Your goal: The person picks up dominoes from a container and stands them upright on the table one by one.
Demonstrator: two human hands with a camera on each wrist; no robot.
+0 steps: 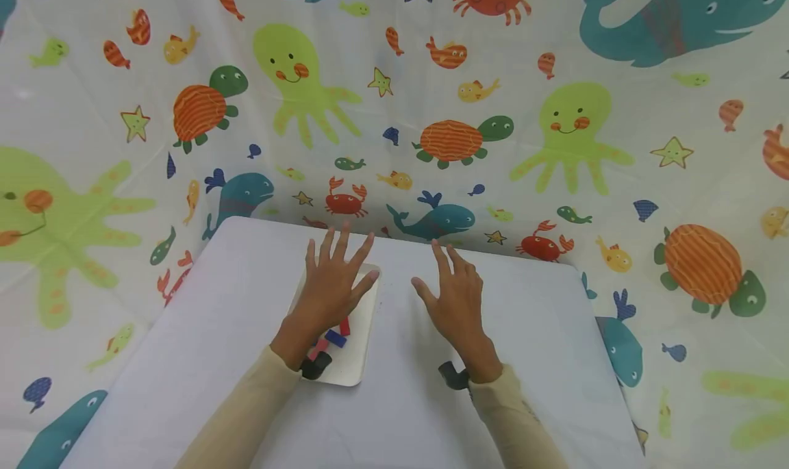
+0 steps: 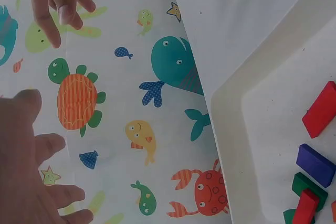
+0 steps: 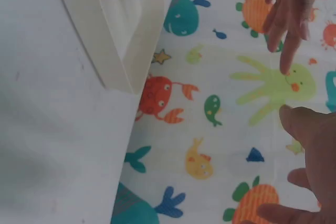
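Note:
My left hand (image 1: 329, 287) is held above a white tray (image 1: 360, 339) with its fingers spread, and nothing is in it. To the right of the tray, over the white table, my right hand (image 1: 457, 301) has its fingers stretched out and also holds nothing. Inside the tray lie small coloured blocks: a red block (image 2: 320, 109), a blue block (image 2: 316, 165), a green block (image 2: 310, 188) and others. In the head view my left hand and forearm hide part of the tray and some blocks.
The white table (image 1: 394, 421) reaches to a curtain (image 1: 382, 113) printed with sea animals, which hangs behind it and at its sides. A black wrist mount (image 1: 316, 366) shows by the left cuff, and another black mount (image 1: 455, 376) by the right one.

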